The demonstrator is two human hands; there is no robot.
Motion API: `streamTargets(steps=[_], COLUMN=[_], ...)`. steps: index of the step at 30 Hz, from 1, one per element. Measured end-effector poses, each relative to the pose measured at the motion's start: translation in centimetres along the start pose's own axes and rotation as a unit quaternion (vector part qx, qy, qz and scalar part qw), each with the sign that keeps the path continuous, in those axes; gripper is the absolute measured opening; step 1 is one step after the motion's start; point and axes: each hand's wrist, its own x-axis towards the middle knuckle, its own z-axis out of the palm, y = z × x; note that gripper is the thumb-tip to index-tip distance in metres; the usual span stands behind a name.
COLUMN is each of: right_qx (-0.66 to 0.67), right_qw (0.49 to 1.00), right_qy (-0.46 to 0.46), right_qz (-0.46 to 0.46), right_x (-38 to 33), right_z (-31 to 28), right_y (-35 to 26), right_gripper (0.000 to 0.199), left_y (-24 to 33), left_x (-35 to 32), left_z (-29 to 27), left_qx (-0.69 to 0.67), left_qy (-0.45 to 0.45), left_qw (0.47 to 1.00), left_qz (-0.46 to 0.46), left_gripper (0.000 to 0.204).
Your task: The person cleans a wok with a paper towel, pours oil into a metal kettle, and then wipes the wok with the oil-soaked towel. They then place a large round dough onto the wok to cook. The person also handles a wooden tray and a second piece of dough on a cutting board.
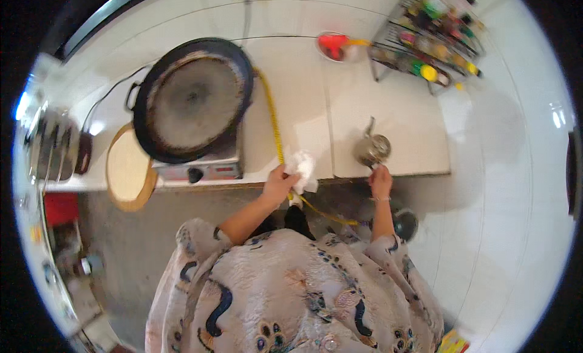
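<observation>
A crumpled white tissue or cloth [303, 169] is pinched in my left hand [280, 186], just over the counter's front edge. The fingers of my right hand [380, 181] are closed on the near-side handle of a small metal spouted pot [372, 150]. This pot is by the front edge of the counter, its spout pointing away from me. Whether it rests on the surface or is slightly lifted, I cannot tell. Directly beside my left hand runs a yellow ribbed hose [272, 113].
A large black wok [195, 98] sits on a steel stove [214, 169] at left, near a round wooden board [127, 175]. At far right stands a bottle rack [405, 42]; left of it, a red utensil [333, 45] lies on a white dish. A dark round object [405, 224] is below the counter.
</observation>
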Motion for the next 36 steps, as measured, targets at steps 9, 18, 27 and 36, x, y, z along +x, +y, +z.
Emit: streamTargets(steps=[9,18,27,36], right_qx=[-0.228,-0.285,-0.301,-0.289], right_qw=[0.960,0.900,0.834,0.830], right_qy=[-0.084,-0.233,-0.360,-0.391], right_qz=[-0.140,-0.233,-0.290,-0.274], right_x=[0.5,-0.4,-2.2,-3.3], right_z=[0.9,13.2,25.3,30.2], right_y=[-8.6,-27.1,-32.1,-32.4], right_gripper=[0.031,0.028,0.028,0.033], left_y=[1.1,2.8,2.1,1.8], left_x=[-0.7,-3.6,-6.4,-8.8], left_z=[2.0,1.4,-1.9,-4.2], left_qx=[-0.015,-0.084,-0.144,-0.184], left_qy=[0.013,0.019,0.036,0.074], left_qw=[1.000,0.996,0.988,0.979], left_qz=[0.006,0.028,0.042,0.055], left_gripper=[0.027,0.022,0.025,0.028])
